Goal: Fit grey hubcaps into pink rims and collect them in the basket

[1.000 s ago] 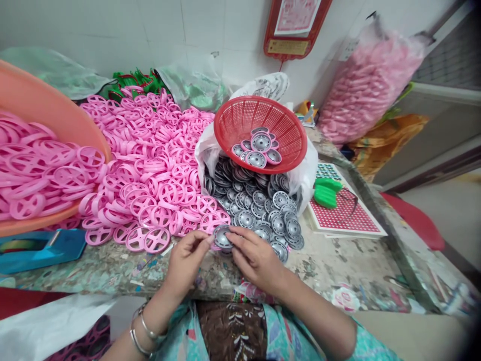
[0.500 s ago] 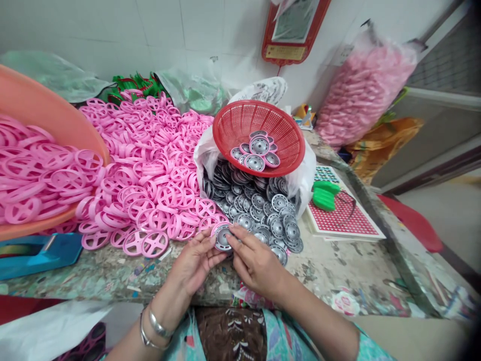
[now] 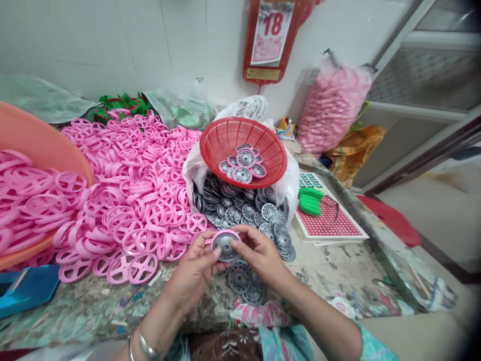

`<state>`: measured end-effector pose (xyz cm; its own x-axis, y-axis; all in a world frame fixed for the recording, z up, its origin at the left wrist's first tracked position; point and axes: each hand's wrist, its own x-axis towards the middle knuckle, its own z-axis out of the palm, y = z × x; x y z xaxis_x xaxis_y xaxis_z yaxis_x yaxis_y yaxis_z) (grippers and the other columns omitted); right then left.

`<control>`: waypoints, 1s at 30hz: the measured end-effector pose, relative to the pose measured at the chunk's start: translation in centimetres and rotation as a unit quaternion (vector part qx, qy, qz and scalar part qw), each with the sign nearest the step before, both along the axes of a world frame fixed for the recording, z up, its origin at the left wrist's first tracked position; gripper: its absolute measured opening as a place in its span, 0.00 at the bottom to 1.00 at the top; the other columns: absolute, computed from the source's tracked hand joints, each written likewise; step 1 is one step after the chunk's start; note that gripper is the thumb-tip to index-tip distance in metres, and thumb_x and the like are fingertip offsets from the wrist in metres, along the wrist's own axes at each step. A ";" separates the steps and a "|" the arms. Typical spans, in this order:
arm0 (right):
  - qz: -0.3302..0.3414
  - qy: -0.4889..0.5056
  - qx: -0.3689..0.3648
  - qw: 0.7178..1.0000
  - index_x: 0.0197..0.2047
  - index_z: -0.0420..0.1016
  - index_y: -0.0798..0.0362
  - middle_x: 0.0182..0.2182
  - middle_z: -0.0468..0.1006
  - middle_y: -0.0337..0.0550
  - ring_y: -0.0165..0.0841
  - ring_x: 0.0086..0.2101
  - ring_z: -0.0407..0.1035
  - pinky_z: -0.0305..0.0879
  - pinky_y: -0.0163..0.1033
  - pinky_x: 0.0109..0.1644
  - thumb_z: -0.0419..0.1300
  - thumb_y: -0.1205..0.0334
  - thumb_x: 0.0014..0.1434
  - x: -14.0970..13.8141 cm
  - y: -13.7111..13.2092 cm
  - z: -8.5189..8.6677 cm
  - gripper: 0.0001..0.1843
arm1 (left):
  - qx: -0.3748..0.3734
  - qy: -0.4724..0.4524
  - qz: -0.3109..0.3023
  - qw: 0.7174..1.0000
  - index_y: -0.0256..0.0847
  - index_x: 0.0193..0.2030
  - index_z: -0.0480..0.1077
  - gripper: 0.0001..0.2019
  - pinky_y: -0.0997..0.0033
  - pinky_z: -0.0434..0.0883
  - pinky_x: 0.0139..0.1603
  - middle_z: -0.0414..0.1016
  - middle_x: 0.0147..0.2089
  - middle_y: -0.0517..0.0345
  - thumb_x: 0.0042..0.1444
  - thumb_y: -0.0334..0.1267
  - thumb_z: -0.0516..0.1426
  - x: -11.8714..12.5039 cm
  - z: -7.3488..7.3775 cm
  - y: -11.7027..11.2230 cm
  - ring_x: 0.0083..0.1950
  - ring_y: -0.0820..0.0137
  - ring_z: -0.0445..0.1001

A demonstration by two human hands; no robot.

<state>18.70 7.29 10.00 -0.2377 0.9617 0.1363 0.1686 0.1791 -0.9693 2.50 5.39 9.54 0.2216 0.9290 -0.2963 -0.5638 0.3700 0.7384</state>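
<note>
Between my two hands is a toy wheel (image 3: 226, 245), a grey disc set in a pink ring. My left hand (image 3: 197, 268) grips its left side, thumb on the face. My right hand (image 3: 259, 255) pinches the right side, with the thumb on the grey face and fingers behind the rim. Just below and right of the wheel, several grey discs (image 3: 239, 277) lie loose on the table. A heap of pink spoked rings (image 3: 145, 200) spreads to the left. Behind my hands, grey discs (image 3: 268, 211) spill out of a white bag (image 3: 291, 193).
A red basket (image 3: 210, 145) holding several joined wheels rests on the white bag. An orange basin (image 3: 45, 135) of pink rings and a blue tape dispenser (image 3: 37, 291) stand left. To the right lie patterned sheets (image 3: 330, 220) with a green object (image 3: 310, 200) on top.
The camera view has shifted, so the calendar and basket sit lower and further left. Both hands still hold the wheel, my right thumb now on its face. Loose discs below it have come into view.
</note>
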 end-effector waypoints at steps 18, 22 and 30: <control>0.036 -0.024 0.017 0.999 0.49 0.72 0.48 0.43 0.75 0.41 0.33 0.43 0.69 0.64 0.39 0.47 0.59 0.62 0.58 -0.6 1.0 -1.0 0.14 | 0.144 0.346 0.051 0.926 0.42 0.44 0.64 0.17 0.74 0.67 0.32 0.73 0.33 0.62 0.46 0.36 0.61 0.5 -2.7 1.4 0.31 0.72 0.71; 0.065 -0.049 0.044 0.996 0.49 0.72 0.48 0.42 0.75 0.40 0.33 0.41 0.69 0.64 0.39 0.47 0.60 0.62 0.57 -0.9 1.7 0.2 0.15 | 0.135 0.308 0.064 0.940 0.43 0.46 0.62 0.18 0.74 0.67 0.30 0.72 0.35 0.62 0.48 0.38 0.61 0.6 -1.8 1.5 0.31 0.72 0.71; -0.070 0.033 0.085 0.993 0.58 0.62 0.47 0.43 0.72 0.43 0.27 0.30 0.69 0.69 0.40 0.36 0.58 0.54 0.58 2.1 11.4 6.1 0.25 | 0.108 0.307 0.089 0.942 0.42 0.51 0.65 0.21 0.70 0.69 0.36 0.73 0.30 0.62 0.49 0.42 0.61 -2.9 -1.0 3.1 0.31 0.70 0.73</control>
